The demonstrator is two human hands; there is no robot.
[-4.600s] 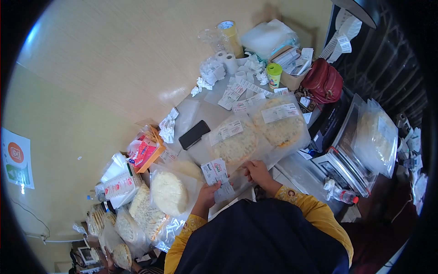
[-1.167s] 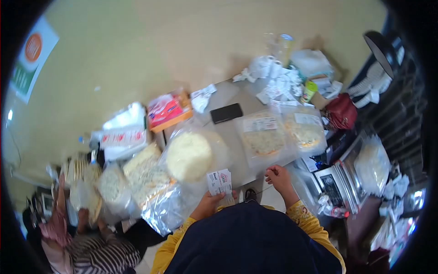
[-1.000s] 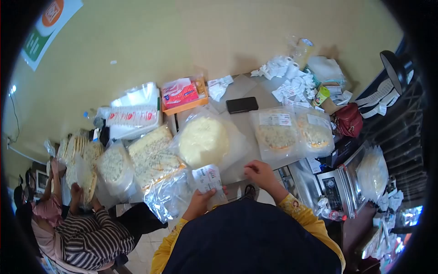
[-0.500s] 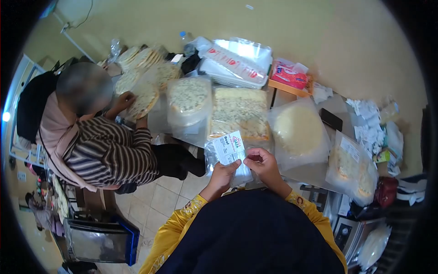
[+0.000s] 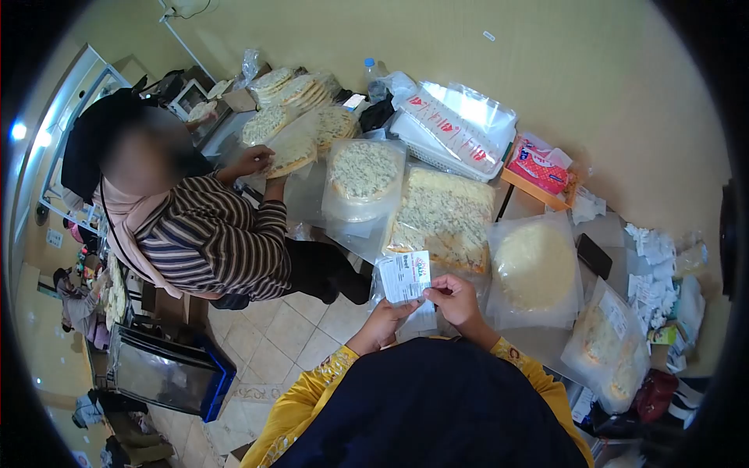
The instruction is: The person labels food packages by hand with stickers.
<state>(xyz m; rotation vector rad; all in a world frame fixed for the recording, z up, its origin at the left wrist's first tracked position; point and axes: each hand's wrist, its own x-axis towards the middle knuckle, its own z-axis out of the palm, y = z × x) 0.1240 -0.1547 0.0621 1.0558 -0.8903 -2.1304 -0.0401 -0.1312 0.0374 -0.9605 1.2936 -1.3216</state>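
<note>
A white printed label (image 5: pixel 404 276) marked "Beef" is pinched at its lower edge, held in front of me above the table's near edge. My left hand (image 5: pixel 382 324) is closed on its lower side, the thumb reaching along the bottom. At the label's lower right corner, my right hand (image 5: pixel 456 300) has thumb and finger pressed together on it. Just beyond lies a rectangular pizza (image 5: pixel 441 210) in clear plastic. A round bagged pizza (image 5: pixel 363 171) is to its left, and a round pale-topped one (image 5: pixel 534 264) to its right.
A person in a striped top (image 5: pixel 211 246) stands at the left holding a round pizza (image 5: pixel 295 156). Behind the table's middle are white trays (image 5: pixel 449 140) and a tissue pack (image 5: pixel 538 165). A phone (image 5: pixel 594 256), crumpled paper (image 5: pixel 651 249) and bagged pizzas (image 5: pixel 605 343) lie at the right.
The camera view has turned, so the table appears shifted right. The label has turned to sit more level in my hands. The person at the left has raised their head.
</note>
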